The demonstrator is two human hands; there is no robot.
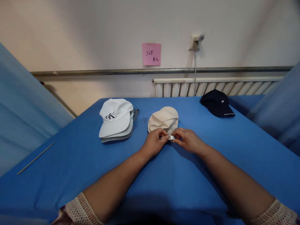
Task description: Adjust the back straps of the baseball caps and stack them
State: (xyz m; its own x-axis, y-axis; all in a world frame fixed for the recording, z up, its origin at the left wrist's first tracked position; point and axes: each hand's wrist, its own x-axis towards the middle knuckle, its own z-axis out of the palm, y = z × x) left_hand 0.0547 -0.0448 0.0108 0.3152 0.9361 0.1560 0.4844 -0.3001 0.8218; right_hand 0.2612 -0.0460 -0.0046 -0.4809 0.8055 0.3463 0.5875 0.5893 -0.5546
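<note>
A beige baseball cap (164,118) lies in the middle of the blue-covered table, its back strap side facing me. My left hand (156,142) pinches the strap from the left, thumb and fingertips pressed together. From the right, my right hand (187,139) grips the same strap close to a small shiny metal buckle (172,137). The two hands are a short way apart at the cap's near edge. Part of the strap is hidden behind my fingers.
At left stands a stack of caps, a white cap (117,114) on top. A navy cap (217,102) lies at the far right. A thin stick (35,158) rests near the left edge of the blue table (150,193). Behind are a radiator (217,86) and blue curtains.
</note>
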